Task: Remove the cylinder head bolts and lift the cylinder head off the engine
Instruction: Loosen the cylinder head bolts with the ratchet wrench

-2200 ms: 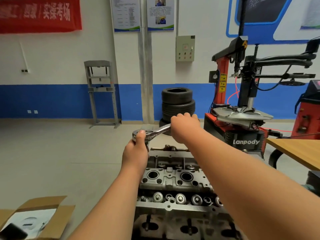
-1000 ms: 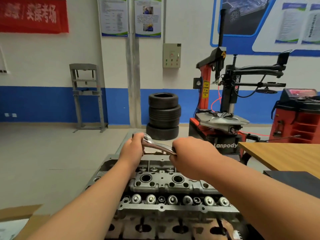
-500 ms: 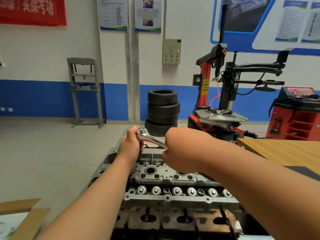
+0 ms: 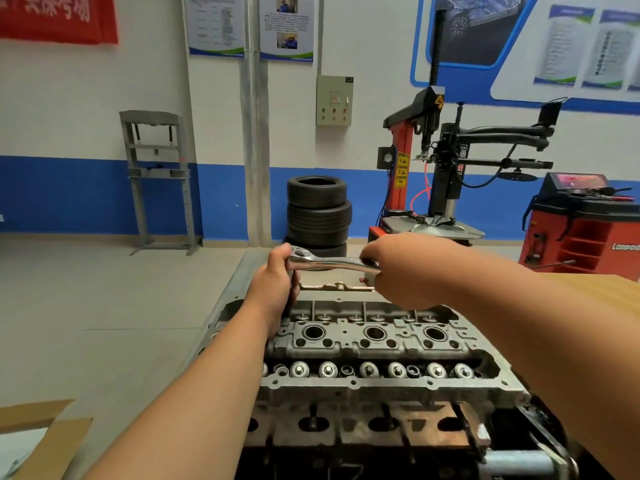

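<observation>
Above cyl head (image 4: 381, 386), ratchet (image 4: 332, 261) swung R.

A car repair workshop is showing: tires (image 4: 317, 213) are standing stacked against a blue-banded wall (image 4: 69, 195), a red tire-changing machine (image 4: 401, 168) is standing right of them, a grey press frame (image 4: 157, 174) is standing left, posters (image 4: 216, 27) are hanging above, and a bare cylinder head (image 4: 374, 344) is lying nearest.
</observation>
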